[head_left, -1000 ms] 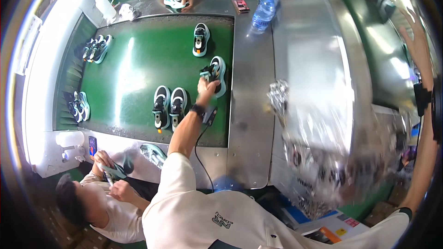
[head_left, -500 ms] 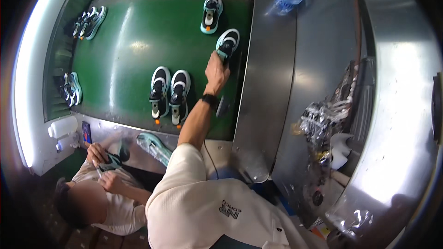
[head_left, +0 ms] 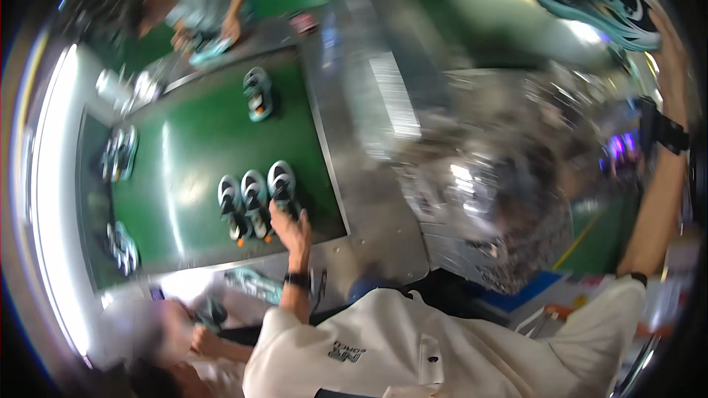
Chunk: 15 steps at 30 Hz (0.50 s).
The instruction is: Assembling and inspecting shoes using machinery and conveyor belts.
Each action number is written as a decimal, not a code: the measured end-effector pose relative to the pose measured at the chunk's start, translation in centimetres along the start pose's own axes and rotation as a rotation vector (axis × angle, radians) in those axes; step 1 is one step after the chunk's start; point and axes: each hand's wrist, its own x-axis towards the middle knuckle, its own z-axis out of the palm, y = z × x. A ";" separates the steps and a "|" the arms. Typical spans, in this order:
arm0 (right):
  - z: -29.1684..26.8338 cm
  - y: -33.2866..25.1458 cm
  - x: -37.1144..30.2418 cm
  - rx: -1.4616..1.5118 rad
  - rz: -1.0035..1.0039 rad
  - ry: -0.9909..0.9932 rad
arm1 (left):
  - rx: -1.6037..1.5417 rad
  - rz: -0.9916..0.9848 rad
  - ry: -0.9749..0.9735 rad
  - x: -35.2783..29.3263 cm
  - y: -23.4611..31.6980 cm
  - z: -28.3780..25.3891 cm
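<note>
Black, white and teal make up the raised shoe (head_left: 594, 1) at the upper right, held in your right hand (head_left: 670, 55). Its teal sole is thick and runs the full length; its dark upper carries pale curved stripes. Your right fingers are closed on the near end of this shoe, which is clear of the table.

Your left hand (head_left: 291, 228) is at the rear of the third shoe (head_left: 281, 179), which rests on the green surface (head_left: 195, 177). The thumb stands apart from the forefinger; whether the fingers pinch the shoe, you cannot tell from this view. This shoe shows a white rim at the toe and a dark upper. Just to its left stand the middle shoe (head_left: 253, 190) and the outer shoe (head_left: 228, 195), toes pointing the same way, with small orange tabs near the rear. Farther off stands the single shoe (head_left: 257, 88).

Markings: your pale shirt (head_left: 457, 346) bears a dark outlined print (head_left: 344, 352) on the chest. Any lettering on the shoes is too blurred to read.
</note>
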 end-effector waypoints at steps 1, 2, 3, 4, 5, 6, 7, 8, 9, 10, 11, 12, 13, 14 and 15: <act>-1.9 -0.2 -2.6 -0.055 -0.168 -0.042 | -0.036 0.176 0.096 -1.7 1.8 -1.2; -4.5 -0.2 -4.4 0.031 -0.041 0.128 | -0.245 0.187 -0.150 -2.9 5.7 -2.2; -7.6 -0.5 -6.4 0.278 0.005 0.132 | -0.515 0.163 -0.519 -4.0 10.5 -3.4; -11.3 0.4 -8.6 0.225 -0.030 0.261 | -0.699 0.032 -0.804 -6.0 14.4 -3.8; -13.8 -0.2 -11.9 0.281 0.012 0.238 | -0.843 -0.122 -1.097 -8.2 18.1 -4.1; -15.7 -1.4 -15.5 0.331 0.045 0.219 | -0.981 -0.057 -1.378 -10.1 21.9 -4.2; -16.2 0.2 -18.0 0.179 -0.127 0.132 | -1.099 -0.026 -1.621 -11.8 24.9 -4.5; -18.8 0.3 -21.1 -0.043 -0.283 0.068 | -1.182 0.008 -1.801 -13.9 28.4 -4.3; -20.3 -0.8 -24.7 0.090 -0.042 0.109 | -1.255 0.024 -1.987 -16.2 31.5 -3.8; -21.0 -1.3 -27.8 0.248 0.192 0.157 | -1.298 -0.087 -2.184 -18.5 33.9 -2.6; -23.0 -0.5 -30.7 0.208 0.187 0.179 | -1.295 -0.178 -2.286 -21.0 37.2 -2.8; -25.2 0.8 -33.9 0.167 0.184 0.201 | -1.279 -0.278 -2.384 -23.8 40.1 -3.4; -27.4 2.3 -37.3 0.015 0.061 0.209 | -1.203 -0.329 -2.454 -26.9 41.7 -3.6; -29.7 3.5 -40.8 -0.148 -0.047 0.204 | -1.121 -0.385 -2.521 -30.3 42.9 -3.7; -31.6 3.0 -44.7 -0.029 0.249 0.288 | -1.099 -0.245 -2.644 -34.4 44.1 -4.2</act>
